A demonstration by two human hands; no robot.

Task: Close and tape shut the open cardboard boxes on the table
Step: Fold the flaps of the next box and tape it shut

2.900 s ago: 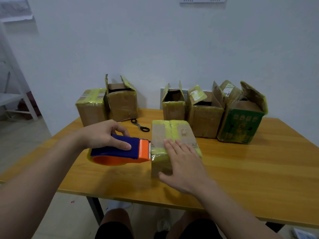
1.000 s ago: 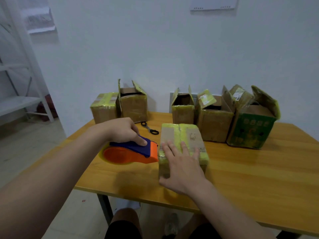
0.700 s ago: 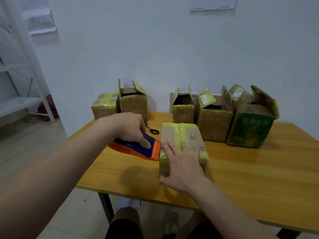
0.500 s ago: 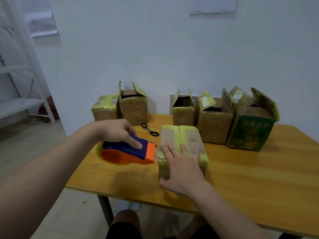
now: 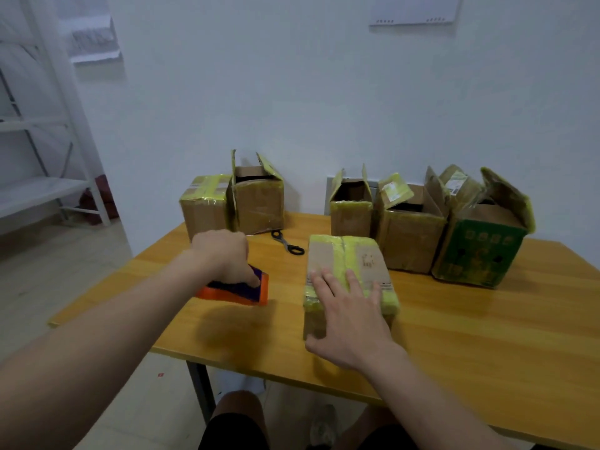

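Note:
A closed cardboard box (image 5: pixel 357 258) with yellow tape across its top lies in the middle of the wooden table (image 5: pixel 470 336). My right hand (image 5: pixel 349 313) rests flat on its near end, fingers straight. My left hand (image 5: pixel 227 254) grips the blue and orange tape dispenser (image 5: pixel 242 289), which is a short gap left of the box. Along the back stand open boxes: one at the left (image 5: pixel 259 203), a small one (image 5: pixel 350 206), a brown one (image 5: pixel 410 228) and a green printed one (image 5: pixel 480 251). A taped box (image 5: pixel 203 203) sits at the far left.
Black scissors (image 5: pixel 289 243) lie on the table between the back boxes and the closed box. A white wall runs right behind the boxes. A white metal shelf (image 5: pixel 42 190) stands on the floor to the left. My knees show under the table's near edge.
My left hand has pulled the tape dispenser away from the box's left side, leaving a gap. My right hand has stayed flat on the box.

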